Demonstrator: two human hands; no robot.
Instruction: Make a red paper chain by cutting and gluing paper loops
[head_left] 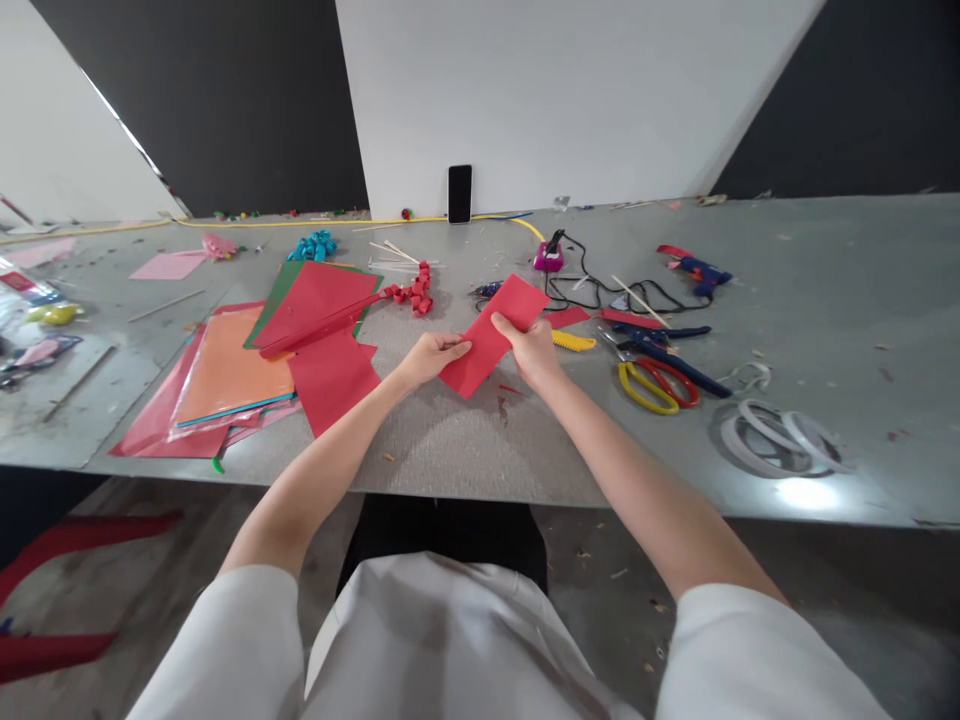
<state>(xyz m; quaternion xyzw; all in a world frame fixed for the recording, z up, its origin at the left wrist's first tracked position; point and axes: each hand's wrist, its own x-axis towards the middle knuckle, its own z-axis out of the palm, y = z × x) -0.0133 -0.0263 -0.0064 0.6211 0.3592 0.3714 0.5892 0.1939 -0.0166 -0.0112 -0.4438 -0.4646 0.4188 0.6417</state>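
At mid-frame, red paper strip [491,335]: was pinched by my left grip [429,357] and right grip [534,350].
Orange sheet [236,367]: lay among red sheets [335,382], left of frame.
Phone [460,194]: stood upright, upper centre.

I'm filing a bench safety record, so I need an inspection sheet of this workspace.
Surface: grey table, littered with small scraps.
Job's things: flat red rectangular paper piece, held over the table.
Clutter: flat orange paper sheet on a stack, at left; curled bright-blue strips farther back.
Hands: left hand and right hand both grip that piece.
Cables: thin black cable, loosely looped, at right; long yellow cable along the back.
Surroundings: black-screened phone standing against a white wall panel.
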